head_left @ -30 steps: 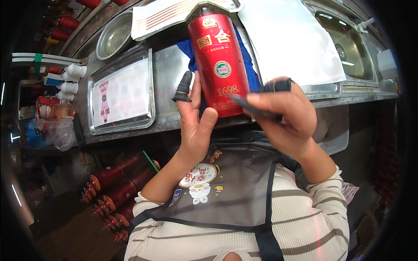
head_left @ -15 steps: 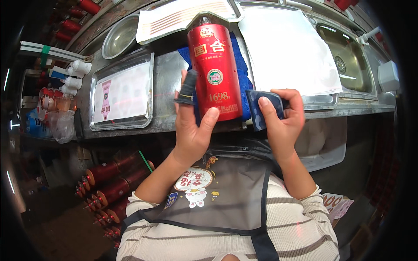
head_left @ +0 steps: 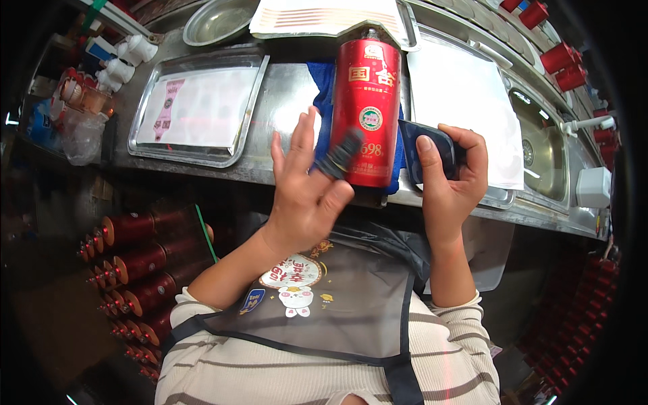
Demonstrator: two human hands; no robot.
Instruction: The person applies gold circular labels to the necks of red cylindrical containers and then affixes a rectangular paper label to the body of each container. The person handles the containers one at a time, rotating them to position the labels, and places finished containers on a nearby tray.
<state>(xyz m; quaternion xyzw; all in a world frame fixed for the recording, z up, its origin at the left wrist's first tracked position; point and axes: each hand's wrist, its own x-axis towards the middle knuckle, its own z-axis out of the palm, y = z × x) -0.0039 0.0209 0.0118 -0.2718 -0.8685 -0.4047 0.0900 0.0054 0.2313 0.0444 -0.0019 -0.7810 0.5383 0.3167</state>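
Note:
A red bottle (head_left: 366, 71) with gold and white lettering lies on a blue cloth (head_left: 322, 84), its dark neck pointing away from me. My left hand (head_left: 304, 196) is open, fingers spread, at the bottle's lower left. A black sleeve (head_left: 343, 156) covers its index finger, which is blurred and overlaps the bottle's lower part; whether it touches cannot be told. To the right of the bottle, my right hand (head_left: 455, 172) grips a flat dark-blue scraper-like piece (head_left: 432, 152) between thumb and fingers. The scraper's edge is close beside the bottle.
At left is a metal tray (head_left: 248, 108) holding a sheet with a pink label (head_left: 172, 111). Farther back are a metal bowl (head_left: 219, 23) and striped label sheets (head_left: 297, 17). White sheets (head_left: 466, 108) lie right, before a sink (head_left: 540, 145). Red bottles (head_left: 138, 260) are stacked below.
My left hand has left the bottle's left side; its fingers have spread and its index finger now crosses the bottle's lower front. The right hand still holds the scraper. The view has shifted.

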